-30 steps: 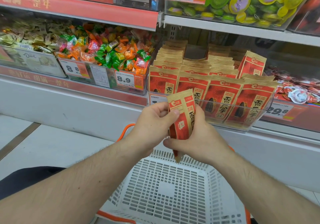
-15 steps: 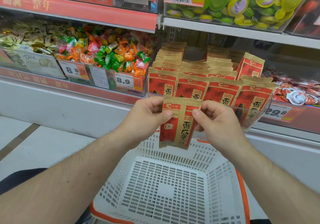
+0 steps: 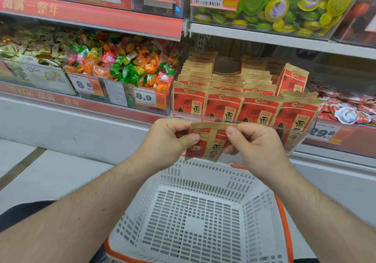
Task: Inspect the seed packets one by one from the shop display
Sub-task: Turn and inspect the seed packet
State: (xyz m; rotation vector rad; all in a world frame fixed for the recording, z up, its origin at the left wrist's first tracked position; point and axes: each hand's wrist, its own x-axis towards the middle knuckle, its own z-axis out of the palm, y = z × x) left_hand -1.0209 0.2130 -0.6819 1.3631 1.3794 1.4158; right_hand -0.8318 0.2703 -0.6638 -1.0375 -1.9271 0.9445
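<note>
Holding one seed packet [image 3: 205, 142] up in front of the shop display [image 3: 242, 110], I have my left hand [image 3: 168, 140] pinching its upper left corner, thumb on the front, and my right hand [image 3: 254, 142] pinching the top edge toward the right. The packet hangs face toward me, tilted slightly, above the white basket [image 3: 195, 218] and just below the clear front lip of the bin holding the other packets.

As I see it, the grip is the weak point: both hands hold only the thin top seal, so if either pinch slackens while I turn the packet, it could slip and drop into the basket or swing against the bin's lip. Lifting carelessly could also knock the front row of packets.

My right thumb covers part of the packet's upper right, and its back is out of sight. The small print is too fine to read. The far rows behind the front packets are mostly hidden.
</note>
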